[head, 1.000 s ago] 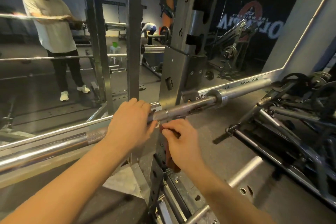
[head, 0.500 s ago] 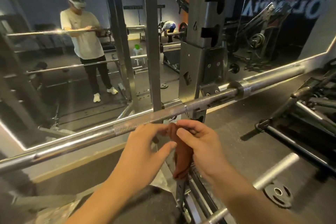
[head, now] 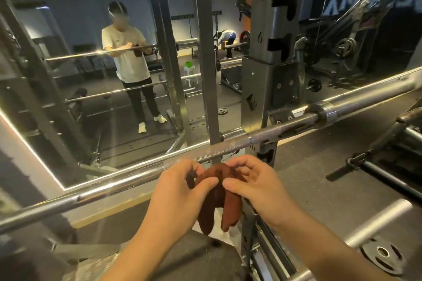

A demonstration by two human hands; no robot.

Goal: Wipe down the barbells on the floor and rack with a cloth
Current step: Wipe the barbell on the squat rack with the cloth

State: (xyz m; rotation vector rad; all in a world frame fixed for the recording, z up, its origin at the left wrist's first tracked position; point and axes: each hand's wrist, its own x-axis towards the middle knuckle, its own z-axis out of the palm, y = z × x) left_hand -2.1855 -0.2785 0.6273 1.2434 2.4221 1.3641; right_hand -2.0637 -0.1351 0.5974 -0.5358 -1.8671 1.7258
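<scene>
A long steel barbell lies across the rack hooks, running from lower left up to the right, where its thicker sleeve begins. Just below the bar, a brown cloth hangs in folds between both hands. My left hand pinches its upper left part with thumb and fingers. My right hand pinches its upper right part. Neither hand touches the bar.
The grey rack upright with numbered holes stands right behind the bar. A wall mirror behind it reflects the gym and me. A small weight plate and a bar lie on the floor at the lower right. Machines stand at right.
My left hand has let go of the barbell and come down to the cloth. Both hands now hold the cloth below the bar, and the view has shifted left and back.
</scene>
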